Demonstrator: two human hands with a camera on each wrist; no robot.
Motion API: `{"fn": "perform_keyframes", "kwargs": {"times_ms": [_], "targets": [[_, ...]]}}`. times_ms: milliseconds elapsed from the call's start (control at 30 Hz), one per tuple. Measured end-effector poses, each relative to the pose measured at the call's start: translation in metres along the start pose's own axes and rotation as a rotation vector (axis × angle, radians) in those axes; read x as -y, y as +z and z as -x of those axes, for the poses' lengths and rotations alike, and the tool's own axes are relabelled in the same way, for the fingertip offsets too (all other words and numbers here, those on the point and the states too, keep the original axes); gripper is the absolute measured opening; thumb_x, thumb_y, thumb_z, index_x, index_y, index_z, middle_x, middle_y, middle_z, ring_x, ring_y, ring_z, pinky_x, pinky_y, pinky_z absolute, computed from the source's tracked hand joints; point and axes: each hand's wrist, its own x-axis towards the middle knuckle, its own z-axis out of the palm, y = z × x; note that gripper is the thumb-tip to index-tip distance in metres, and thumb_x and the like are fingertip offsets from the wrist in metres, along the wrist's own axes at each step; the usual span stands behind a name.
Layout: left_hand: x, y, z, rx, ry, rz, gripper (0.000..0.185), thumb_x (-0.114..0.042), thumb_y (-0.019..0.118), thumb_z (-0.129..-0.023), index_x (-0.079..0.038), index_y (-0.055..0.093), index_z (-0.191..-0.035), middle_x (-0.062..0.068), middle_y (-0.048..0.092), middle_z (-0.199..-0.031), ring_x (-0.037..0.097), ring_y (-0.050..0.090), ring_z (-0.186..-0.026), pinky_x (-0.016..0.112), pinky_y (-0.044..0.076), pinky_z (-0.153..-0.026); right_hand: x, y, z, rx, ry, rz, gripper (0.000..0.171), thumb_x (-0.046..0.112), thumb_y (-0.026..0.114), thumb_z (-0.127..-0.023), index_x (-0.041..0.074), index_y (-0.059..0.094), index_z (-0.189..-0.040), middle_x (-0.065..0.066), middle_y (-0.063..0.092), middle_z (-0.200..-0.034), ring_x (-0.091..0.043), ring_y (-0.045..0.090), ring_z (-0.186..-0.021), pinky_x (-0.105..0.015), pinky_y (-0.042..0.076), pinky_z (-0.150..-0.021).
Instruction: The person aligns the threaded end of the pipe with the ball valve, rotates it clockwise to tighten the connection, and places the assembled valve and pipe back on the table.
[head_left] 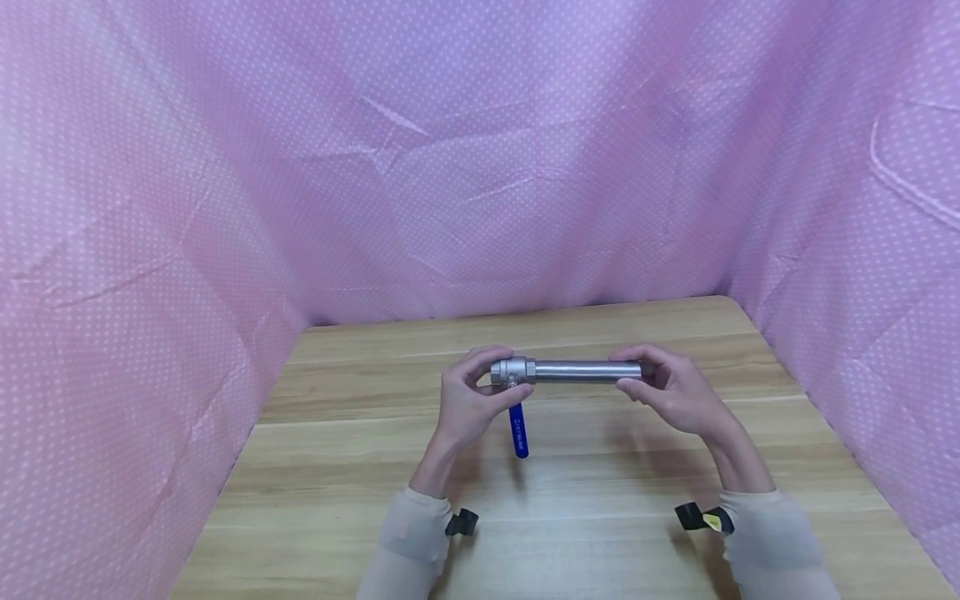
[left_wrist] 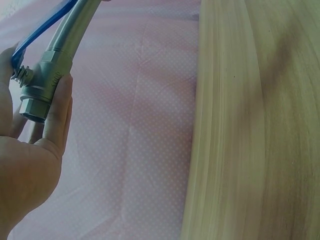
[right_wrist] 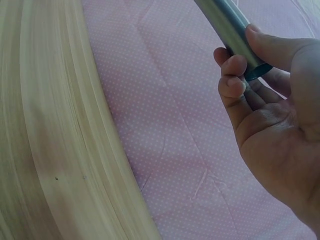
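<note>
A steel ball valve (head_left: 513, 371) with a blue lever handle (head_left: 518, 431) is joined to a steel pipe (head_left: 585, 370), and the pair is held level above the wooden table (head_left: 570, 500). My left hand (head_left: 471, 400) grips the valve body (left_wrist: 42, 82), fingers curled round it, with the handle (left_wrist: 40, 32) pointing down toward me. My right hand (head_left: 671, 387) pinches the far right end of the pipe (right_wrist: 232, 27) between thumb and fingertips.
Pink dotted cloth (head_left: 480, 167) walls the table on the left, back and right. The light wooden top runs out to the cloth on three sides. Dark straps sit on both wrists (head_left: 697, 518).
</note>
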Motion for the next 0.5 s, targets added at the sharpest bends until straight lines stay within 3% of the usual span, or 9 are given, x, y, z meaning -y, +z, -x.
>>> {"fn": "perform_keyframes", "kwargs": {"times_ms": [200, 500], "targets": [[-0.0010, 0.0024, 0.0029, 0.003, 0.005, -0.013, 0.052, 0.000, 0.096, -0.084, -0.006, 0.078, -0.132, 0.021, 0.072, -0.140, 0.025, 0.074, -0.122, 0.038, 0.073, -0.100, -0.0060, -0.0019, 0.0024, 0.039, -0.021, -0.034, 0.034, -0.010, 0.073, -0.102, -0.002, 0.071, -0.135, 0.011, 0.076, -0.092, -0.008, 0.066, -0.070, -0.029, 0.057, -0.052], [0.0000, 0.0065, 0.0065, 0.008, -0.001, -0.013, 0.055, 0.000, 0.098, -0.082, -0.007, 0.079, -0.133, 0.021, 0.071, -0.142, 0.027, 0.072, -0.123, 0.038, 0.073, -0.100, -0.0108, -0.0056, 0.0046, 0.073, -0.029, -0.028, 0.032, -0.009, 0.070, -0.104, -0.003, 0.069, -0.135, 0.013, 0.074, -0.091, -0.006, 0.061, -0.067, -0.025, 0.052, -0.048]]}}
